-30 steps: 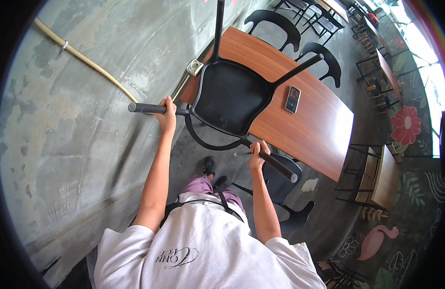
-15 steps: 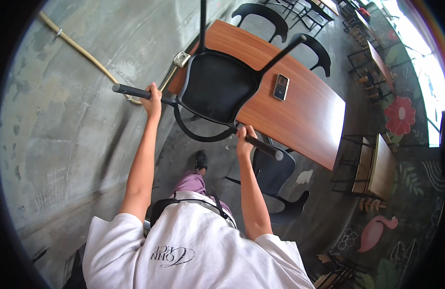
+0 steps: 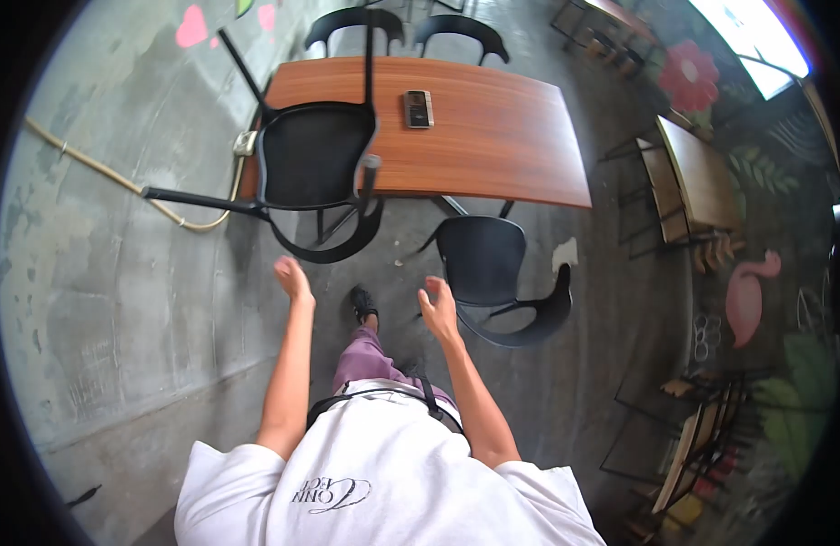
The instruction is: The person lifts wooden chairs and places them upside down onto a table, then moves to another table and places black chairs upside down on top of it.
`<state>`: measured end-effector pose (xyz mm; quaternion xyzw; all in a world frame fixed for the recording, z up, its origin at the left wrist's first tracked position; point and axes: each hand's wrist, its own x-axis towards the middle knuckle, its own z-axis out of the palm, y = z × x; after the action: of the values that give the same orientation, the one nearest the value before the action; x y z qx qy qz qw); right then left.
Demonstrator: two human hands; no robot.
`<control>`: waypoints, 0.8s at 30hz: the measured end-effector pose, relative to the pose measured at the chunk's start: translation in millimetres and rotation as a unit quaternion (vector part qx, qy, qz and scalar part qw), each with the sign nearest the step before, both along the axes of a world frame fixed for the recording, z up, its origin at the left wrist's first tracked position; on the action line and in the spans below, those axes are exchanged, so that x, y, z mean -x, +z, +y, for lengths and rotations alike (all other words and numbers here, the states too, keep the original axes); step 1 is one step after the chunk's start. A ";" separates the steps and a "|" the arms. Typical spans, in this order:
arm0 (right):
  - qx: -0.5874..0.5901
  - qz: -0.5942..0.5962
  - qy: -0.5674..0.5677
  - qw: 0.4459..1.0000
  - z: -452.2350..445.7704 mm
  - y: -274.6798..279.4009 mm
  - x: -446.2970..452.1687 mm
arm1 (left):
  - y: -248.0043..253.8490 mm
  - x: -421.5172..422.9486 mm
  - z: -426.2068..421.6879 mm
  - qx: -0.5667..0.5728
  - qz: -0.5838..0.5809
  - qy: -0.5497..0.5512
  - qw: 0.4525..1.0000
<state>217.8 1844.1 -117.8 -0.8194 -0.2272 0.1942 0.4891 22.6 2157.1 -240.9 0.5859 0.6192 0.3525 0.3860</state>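
Note:
A black chair (image 3: 315, 155) rests upside down on the left end of a brown wooden table (image 3: 492, 136), its legs pointing up and outward and its curved backrest hanging past the near edge. My left hand (image 3: 293, 278) is just below that backrest, apart from it, fingers loosely apart and holding nothing. Farther right, my right hand (image 3: 439, 307) is empty too, its fingers spread, close to the left side of a second black chair (image 3: 482, 259) that stands on the floor. A phone (image 3: 418, 109) lies on the tabletop.
Two black chairs (image 3: 354, 27) (image 3: 461, 35) stand behind the table. A wall with a cable (image 3: 101, 168) and a socket (image 3: 245, 143) runs along the left. Wooden tables (image 3: 697, 173) and stacked furniture (image 3: 688, 455) stand at the right, beside a painted wall.
Both my hands have let go of the upturned chair's legs and drawn back toward me. The view has turned, so the table now appears more level and farther left.

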 end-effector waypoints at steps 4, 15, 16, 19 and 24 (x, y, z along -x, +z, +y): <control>0.061 -0.010 -0.042 0.997 -101.4 -17.7 14.6 | 29.4 -44.6 -156.8 0.381 -0.112 -0.256 0.881; 0.116 0.024 -0.210 0.971 -248.8 -32.2 4.1 | 55.6 -146.1 -304.0 0.241 0.019 -0.477 0.845; 0.101 0.040 -0.225 0.968 -254.9 -34.2 1.9 | 57.1 -150.9 -307.6 0.237 0.016 -0.481 0.844; 0.101 0.047 -0.258 0.960 -266.7 -37.1 -3.9 | 58.2 -167.7 -311.3 0.176 0.046 -0.466 0.866; 0.132 0.046 -0.277 0.951 -282.2 -42.7 -15.5 | 38.2 -198.5 -307.6 0.160 0.149 -0.453 0.864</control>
<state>233.2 1561.9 -160.5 -0.8976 0.0591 0.1173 0.4209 221.1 1849.5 -202.7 0.7775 0.3839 -0.0566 0.4948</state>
